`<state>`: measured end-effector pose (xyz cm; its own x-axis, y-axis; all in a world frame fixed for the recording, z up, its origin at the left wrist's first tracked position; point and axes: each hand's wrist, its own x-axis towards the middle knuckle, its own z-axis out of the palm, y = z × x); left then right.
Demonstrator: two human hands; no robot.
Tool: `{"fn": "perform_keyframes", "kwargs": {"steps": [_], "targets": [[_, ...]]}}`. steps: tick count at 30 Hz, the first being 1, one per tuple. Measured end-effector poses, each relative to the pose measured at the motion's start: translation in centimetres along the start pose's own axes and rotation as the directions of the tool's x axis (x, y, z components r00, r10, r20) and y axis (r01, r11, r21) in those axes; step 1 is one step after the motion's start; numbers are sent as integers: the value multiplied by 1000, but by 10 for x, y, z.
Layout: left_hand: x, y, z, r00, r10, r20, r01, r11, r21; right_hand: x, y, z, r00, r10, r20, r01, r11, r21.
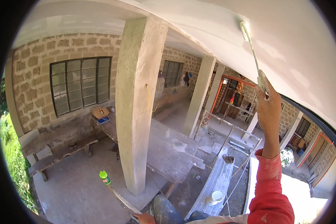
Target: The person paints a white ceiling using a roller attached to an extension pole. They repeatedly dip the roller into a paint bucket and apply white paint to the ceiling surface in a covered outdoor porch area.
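One raised right hand (268, 99) grips a roller (244, 31) to reach the ceiling (295, 48); whether the left hand (145, 218) holds anything, I cannot tell.

The ceiling (295, 41) above me is smooth and mostly matt, with some brighter patches. My roller (245, 31) has a white coated head and a thin rod (253, 52) which looks like metal. My red sleeve (270, 186) is of wrinkled cloth, spotted with pale marks. The pillar (136, 93) looks like matt, uneven concrete, the wall (31, 86) rough stone blocks, and the bucket (215, 198) smooth white plastic.
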<state>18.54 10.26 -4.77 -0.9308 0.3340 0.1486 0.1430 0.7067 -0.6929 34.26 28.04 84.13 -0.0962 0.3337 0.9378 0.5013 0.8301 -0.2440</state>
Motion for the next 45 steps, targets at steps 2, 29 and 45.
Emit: {"fn": "perform_keyframes", "kwargs": {"steps": [2, 29, 45], "targets": [[-9, -6, -5, 997, -41, -71, 57, 968, 244, -10, 6, -1, 997, -71, -8, 71, 997, 26], [17, -138, -129, 698, -95, 710, 697, -136, -704, 139, -137, 252, 972, -125, 198, 45, 929, 367], [20, -156, -147, 676, -89, 731, 721, -124, -682, 219, -248, 404, 971, -44, 235, -38, 941, 336]]}}
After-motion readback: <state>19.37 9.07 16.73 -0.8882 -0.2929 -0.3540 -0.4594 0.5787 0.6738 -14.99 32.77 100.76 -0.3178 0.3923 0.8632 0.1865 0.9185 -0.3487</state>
